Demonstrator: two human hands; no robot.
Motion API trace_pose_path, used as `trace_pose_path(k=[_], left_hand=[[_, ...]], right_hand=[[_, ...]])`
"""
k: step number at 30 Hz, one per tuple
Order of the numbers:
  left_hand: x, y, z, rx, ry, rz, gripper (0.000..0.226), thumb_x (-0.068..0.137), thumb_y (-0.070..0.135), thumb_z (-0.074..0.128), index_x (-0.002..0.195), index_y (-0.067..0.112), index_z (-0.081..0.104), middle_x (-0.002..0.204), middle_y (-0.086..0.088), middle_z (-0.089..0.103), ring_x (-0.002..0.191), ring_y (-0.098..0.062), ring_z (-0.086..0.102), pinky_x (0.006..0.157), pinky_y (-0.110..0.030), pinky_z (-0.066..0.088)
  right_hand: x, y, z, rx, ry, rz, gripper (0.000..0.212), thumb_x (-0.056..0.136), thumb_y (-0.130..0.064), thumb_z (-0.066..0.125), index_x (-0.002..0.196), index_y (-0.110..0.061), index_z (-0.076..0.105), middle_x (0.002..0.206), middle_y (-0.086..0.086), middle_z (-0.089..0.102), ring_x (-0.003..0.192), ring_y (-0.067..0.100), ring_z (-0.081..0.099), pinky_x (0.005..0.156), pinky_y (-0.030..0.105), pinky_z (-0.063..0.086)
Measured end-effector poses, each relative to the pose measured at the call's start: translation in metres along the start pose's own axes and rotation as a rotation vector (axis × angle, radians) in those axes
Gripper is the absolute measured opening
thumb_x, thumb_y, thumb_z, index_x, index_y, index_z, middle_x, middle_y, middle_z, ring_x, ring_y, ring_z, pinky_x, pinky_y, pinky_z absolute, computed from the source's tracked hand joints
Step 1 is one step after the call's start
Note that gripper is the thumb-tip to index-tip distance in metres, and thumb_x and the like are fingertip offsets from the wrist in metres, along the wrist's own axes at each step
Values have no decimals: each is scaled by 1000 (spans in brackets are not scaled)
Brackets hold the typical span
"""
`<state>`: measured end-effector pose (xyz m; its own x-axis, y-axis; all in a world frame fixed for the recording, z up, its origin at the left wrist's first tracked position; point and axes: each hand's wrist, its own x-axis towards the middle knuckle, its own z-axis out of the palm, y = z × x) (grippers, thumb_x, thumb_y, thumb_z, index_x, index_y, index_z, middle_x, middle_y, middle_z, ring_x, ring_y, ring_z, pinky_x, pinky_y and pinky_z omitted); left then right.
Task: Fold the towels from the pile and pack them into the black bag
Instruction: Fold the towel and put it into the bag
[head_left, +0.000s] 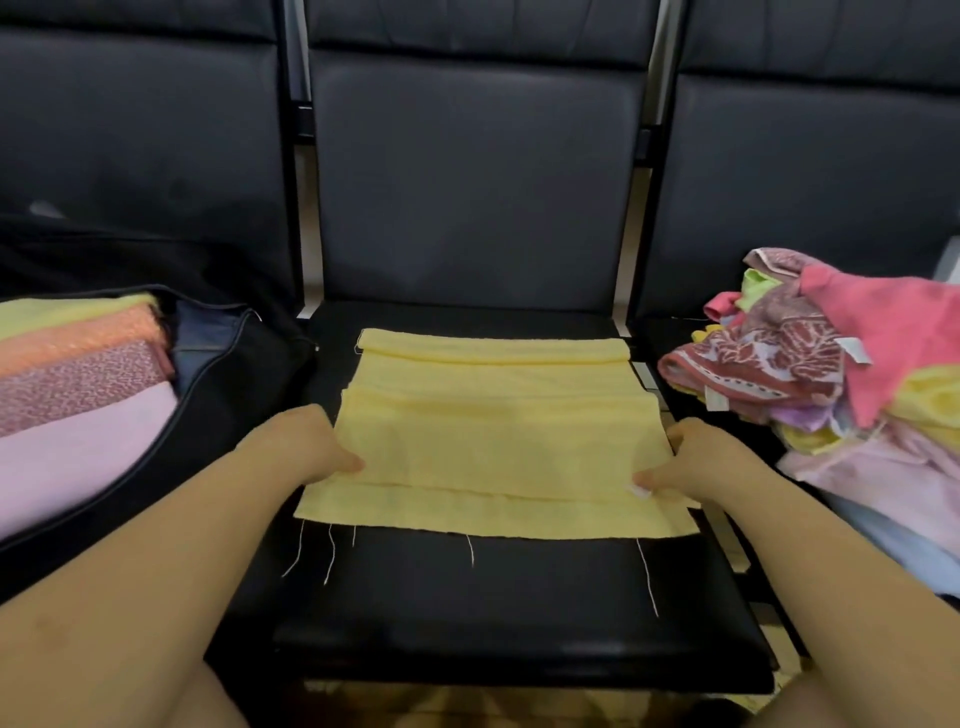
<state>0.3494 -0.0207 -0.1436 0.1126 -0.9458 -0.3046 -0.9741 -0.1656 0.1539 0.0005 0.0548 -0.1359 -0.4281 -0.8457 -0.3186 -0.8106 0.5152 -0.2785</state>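
Observation:
A pale yellow towel (488, 431) lies partly folded on the middle black seat (493, 608), loose threads hanging from its near edge. My left hand (306, 441) pinches the towel's upper layer at its left edge. My right hand (685, 462) pinches the same layer at its right edge. The black bag (234, 384) lies open on the left seat, with folded yellow, orange, patterned and pink towels (78, 395) stacked inside. The pile of unfolded towels (831, 364) sits on the right seat.
Dark padded seat backs (472, 176) rise behind all three seats. Metal frame bars run between the seats. A strip of floor shows below the seat's front edge.

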Motion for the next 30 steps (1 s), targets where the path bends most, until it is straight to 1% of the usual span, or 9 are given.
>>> trace_pose_path(k=[3, 8, 12, 14, 16, 18, 22, 25, 30], left_hand=[[4, -7, 6, 3, -77, -18, 45, 82, 50, 67, 86, 7, 56, 76, -1, 53, 70, -15, 52, 61, -24, 40], [-2, -4, 11, -41, -44, 14, 36, 90, 43, 57, 81, 8, 58, 69, 1, 49, 65, -12, 50, 54, -22, 35], [-13, -4, 8, -89, 2, 39, 36, 99, 31, 45, 117, 4, 60, 82, -3, 56, 96, -24, 61, 63, -25, 42], [-18, -3, 1, -227, 76, 46, 29, 99, 27, 46, 103, 4, 63, 91, -10, 63, 96, -28, 62, 67, -30, 44], [-23, -7, -13, -466, 170, 40, 31, 96, 26, 50, 81, 3, 64, 81, -11, 65, 79, -28, 61, 67, -32, 44], [-30, -11, -28, -646, 245, 13, 27, 95, 20, 54, 74, 6, 62, 71, -8, 62, 62, -22, 53, 59, -30, 41], [-50, -19, -31, -556, -90, -73, 29, 91, 13, 62, 65, 1, 57, 49, -5, 52, 41, -12, 40, 34, -19, 29], [-49, -33, -21, -325, -315, -83, 35, 84, 25, 72, 57, 6, 60, 41, 0, 47, 36, -9, 34, 36, -17, 20], [-56, -30, -10, -163, -366, -60, 40, 87, 30, 67, 55, 8, 57, 43, 0, 49, 38, -12, 36, 38, -18, 23]], right_hand=[[-8, 8, -4, -77, -36, 48, 53, 76, -46, 74, 103, -4, 57, 97, 6, 62, 91, 20, 60, 72, 26, 47], [-19, 17, -4, -45, 24, 66, 33, 86, -35, 67, 97, -5, 60, 95, 9, 63, 85, 21, 59, 70, 27, 46], [-25, 23, 3, 320, -47, 112, 27, 85, -22, 70, 75, -3, 54, 70, 10, 57, 59, 19, 53, 49, 25, 41], [-30, 24, 1, 429, 69, 38, 18, 87, -17, 68, 82, -2, 57, 72, 11, 60, 59, 18, 54, 51, 26, 45], [-36, 24, -7, 652, 207, -45, 10, 90, -13, 64, 89, -3, 61, 74, 11, 61, 60, 16, 54, 55, 24, 49], [-44, 25, -17, 882, 218, -54, 7, 91, -11, 63, 87, -5, 62, 73, 8, 59, 60, 13, 52, 50, 18, 50], [-50, 30, -18, 855, -31, 90, 10, 87, -9, 67, 89, 0, 62, 70, 8, 57, 58, 13, 50, 51, 21, 46], [-47, 35, -7, 622, -195, 180, 16, 84, -11, 71, 89, 0, 61, 67, 7, 56, 56, 13, 49, 49, 21, 45], [-45, 37, 5, 453, -183, 208, 26, 81, -14, 76, 97, 0, 59, 83, 9, 57, 71, 15, 54, 51, 25, 47]])
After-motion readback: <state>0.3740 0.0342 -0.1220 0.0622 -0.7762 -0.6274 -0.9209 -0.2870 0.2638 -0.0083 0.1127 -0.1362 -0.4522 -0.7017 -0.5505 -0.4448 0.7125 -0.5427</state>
